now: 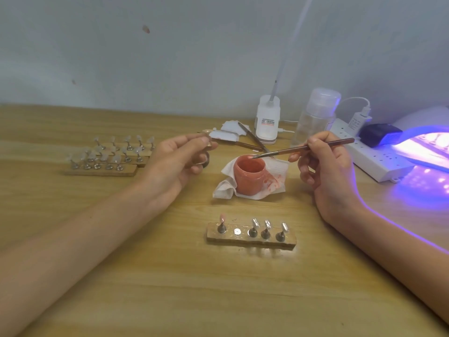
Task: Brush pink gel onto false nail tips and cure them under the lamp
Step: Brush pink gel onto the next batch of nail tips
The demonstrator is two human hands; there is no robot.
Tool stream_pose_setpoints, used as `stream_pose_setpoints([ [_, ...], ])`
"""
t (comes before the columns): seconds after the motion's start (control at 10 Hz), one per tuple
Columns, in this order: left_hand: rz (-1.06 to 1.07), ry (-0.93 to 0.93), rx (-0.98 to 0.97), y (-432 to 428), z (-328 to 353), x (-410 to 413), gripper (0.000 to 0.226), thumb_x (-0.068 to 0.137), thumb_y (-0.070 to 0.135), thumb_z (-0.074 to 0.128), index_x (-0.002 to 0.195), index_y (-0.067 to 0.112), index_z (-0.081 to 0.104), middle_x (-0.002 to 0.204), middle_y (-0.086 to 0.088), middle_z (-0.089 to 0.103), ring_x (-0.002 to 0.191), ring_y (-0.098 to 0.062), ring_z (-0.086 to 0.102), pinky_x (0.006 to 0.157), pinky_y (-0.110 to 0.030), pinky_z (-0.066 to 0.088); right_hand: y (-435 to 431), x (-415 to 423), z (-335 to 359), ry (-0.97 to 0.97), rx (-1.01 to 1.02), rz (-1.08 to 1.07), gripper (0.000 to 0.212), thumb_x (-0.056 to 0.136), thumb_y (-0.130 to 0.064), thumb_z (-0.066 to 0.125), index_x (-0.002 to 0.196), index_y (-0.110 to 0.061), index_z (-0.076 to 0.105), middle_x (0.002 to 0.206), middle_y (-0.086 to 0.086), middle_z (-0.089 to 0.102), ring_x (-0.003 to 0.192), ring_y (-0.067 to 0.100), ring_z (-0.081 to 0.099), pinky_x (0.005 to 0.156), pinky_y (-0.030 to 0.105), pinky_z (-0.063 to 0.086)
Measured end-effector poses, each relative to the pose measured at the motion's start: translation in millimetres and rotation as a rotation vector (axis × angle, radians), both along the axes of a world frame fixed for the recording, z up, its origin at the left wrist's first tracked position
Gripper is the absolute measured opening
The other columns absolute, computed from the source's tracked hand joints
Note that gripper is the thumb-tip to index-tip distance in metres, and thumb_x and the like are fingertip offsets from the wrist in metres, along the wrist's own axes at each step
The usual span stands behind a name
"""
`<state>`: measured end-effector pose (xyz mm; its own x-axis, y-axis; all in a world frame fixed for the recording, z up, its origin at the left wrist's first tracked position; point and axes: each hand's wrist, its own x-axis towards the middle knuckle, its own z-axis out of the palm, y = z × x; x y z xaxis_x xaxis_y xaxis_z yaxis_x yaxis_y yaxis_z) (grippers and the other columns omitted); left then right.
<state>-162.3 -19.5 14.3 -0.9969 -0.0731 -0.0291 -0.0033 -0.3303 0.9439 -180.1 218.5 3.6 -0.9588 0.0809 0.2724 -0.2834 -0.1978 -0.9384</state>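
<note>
Nearest on the counter, a wooden block carries tip stands, one tip pink. Beyond, the right hand pinches the brush, which lies left-right with its bristles pointing left into the gel jar. The left hand pinches a nail tip. Far right, the lamp glows violet.

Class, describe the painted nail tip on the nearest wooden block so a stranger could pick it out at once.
On the wooden table, find the lone wooden block nearest the camera, in front of the pink gel jar. The tip stands at its far left end. It alone is pink; the three tips to its right are unpainted.
</note>
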Motion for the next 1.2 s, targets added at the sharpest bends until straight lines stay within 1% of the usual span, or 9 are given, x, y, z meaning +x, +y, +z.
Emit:
stream_pose_setpoints([
  [0.2,-0.106,0.043,-0.134,-6,-6,21,0.026,0.073,0.019,0.074,0.098,0.013,0.073,0.092,-0.001,0.076,0.070,-0.004,0.064,0.058,-0.015,0.051,0,0,0,-0.009,0.009,-0.006,0.024,0.102,-0.014,0.047,0.079,-0.020,0.047,0.063,0.002,0.068,0.046,0.009,0.044,0.039,0.017,0.031],
  [0.3,-0.205,0.076,-0.208,-7,-7,32,0.022,0.066,0.027,0.085,0.087,0.026,0.078,0.093,0.001,0.076,0.073,-0.004,0.063,0.060,-0.014,0.050,0,0,0,-0.010,0.006,-0.005,0.024,0.102,-0.014,0.047,0.079,-0.020,0.047,0.063,0.002,0.068,0.046,0.009,0.044,0.039,0.017,0.031],
  [0.4,-0.236,0.167,-0.375,-5,-6,43,0.017,0.064,0.035,0.085,0.078,0.036,0.076,0.092,0.005,0.076,0.082,-0.006,0.066,0.069,-0.014,0.049,0,-1,-1,-0.012,0.006,-0.004,0.024,0.102,-0.013,0.046,0.079,-0.020,0.047,0.063,0.002,0.067,0.045,0.009,0.044,0.039,0.017,0.031],
  [0.5,-0.279,0.304,-0.577,1,-8,51,0.014,0.067,0.041,0.080,0.077,0.035,0.074,0.096,0.009,0.071,0.092,-0.019,0.062,0.071,-0.026,0.045,0,-1,-1,-0.013,0.001,-0.001,0.025,0.102,-0.014,0.046,0.078,-0.020,0.047,0.063,0.002,0.067,0.045,0.009,0.044,0.039,0.017,0.031],
  [0.6,-0.383,0.402,-0.665,8,-9,58,0.007,0.072,0.037,0.079,0.077,0.035,0.075,0.097,0.012,0.063,0.090,-0.013,0.058,0.063,-0.018,0.040,0,-2,-1,-0.011,0.001,0.004,0.025,0.102,-0.014,0.046,0.078,-0.020,0.047,0.063,0.001,0.067,0.045,0.009,0.044,0.038,0.016,0.031],
  [0.7,-0.467,0.432,-0.744,11,-13,61,0.014,0.077,0.019,0.083,0.079,0.030,0.075,0.098,0.010,0.058,0.093,-0.005,0.056,0.068,-0.010,0.043,0,-2,-1,-0.007,-0.004,0.010,0.025,0.102,-0.014,0.046,0.078,-0.020,0.047,0.063,0.001,0.067,0.045,0.009,0.044,0.038,0.016,0.031],
  [0.9,-0.429,0.383,-0.856,11,-16,60,0.016,0.079,0.008,0.080,0.076,0.023,0.074,0.094,0.012,0.057,0.089,-0.010,0.056,0.072,-0.010,0.041,0,-2,-2,-0.009,-0.003,0.016,0.024,0.102,-0.013,0.046,0.079,-0.020,0.048,0.063,0.002,0.067,0.044,0.009,0.044,0.038,0.016,0.030],
  [1.1,-0.445,0.389,-0.885,8,-17,60,0.020,0.082,0.013,0.076,0.077,0.030,0.068,0.088,0.010,0.067,0.082,-0.017,0.059,0.070,-0.013,0.043,1,-3,-3,0.003,-0.015,0.028,0.024,0.101,-0.014,0.047,0.079,-0.021,0.048,0.063,0.002,0.067,0.044,0.009,0.044,0.039,0.016,0.031],
  [1.2,-0.431,0.384,-0.882,6,-18,61,0.020,0.082,0.014,0.078,0.076,0.030,0.068,0.085,0.010,0.068,0.076,-0.011,0.058,0.066,-0.013,0.043,1,-3,-4,0.007,-0.016,0.028,0.023,0.101,-0.015,0.047,0.079,-0.021,0.048,0.063,0.002,0.067,0.044,0.009,0.044,0.038,0.016,0.031],
])
